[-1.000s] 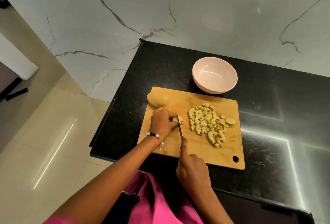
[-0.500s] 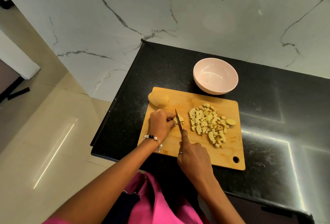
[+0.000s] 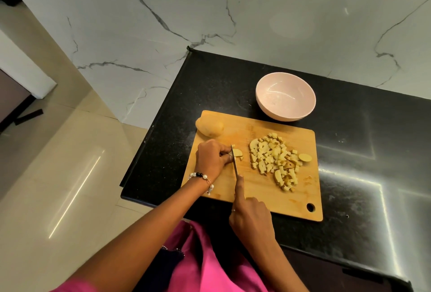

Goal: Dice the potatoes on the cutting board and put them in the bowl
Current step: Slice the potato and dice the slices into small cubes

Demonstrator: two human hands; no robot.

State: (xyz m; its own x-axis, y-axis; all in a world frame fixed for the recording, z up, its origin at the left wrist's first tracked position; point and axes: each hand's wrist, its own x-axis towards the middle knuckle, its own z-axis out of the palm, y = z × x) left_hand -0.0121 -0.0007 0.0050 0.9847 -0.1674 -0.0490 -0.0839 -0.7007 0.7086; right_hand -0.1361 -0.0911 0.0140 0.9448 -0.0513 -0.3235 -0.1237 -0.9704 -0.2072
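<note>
Lowered since before, knife [image 3: 235,163] blade points away, through potato piece [image 3: 238,153].

Black speckled counter [image 3: 349,152] carries two things directly — wooden cutting board [image 3: 258,189] at its front-left, empty pink bowl [image 3: 285,98] just behind it.

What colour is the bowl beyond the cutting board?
Pale pink, and empty: the bowl shows best in the head view, the only one given.
</note>
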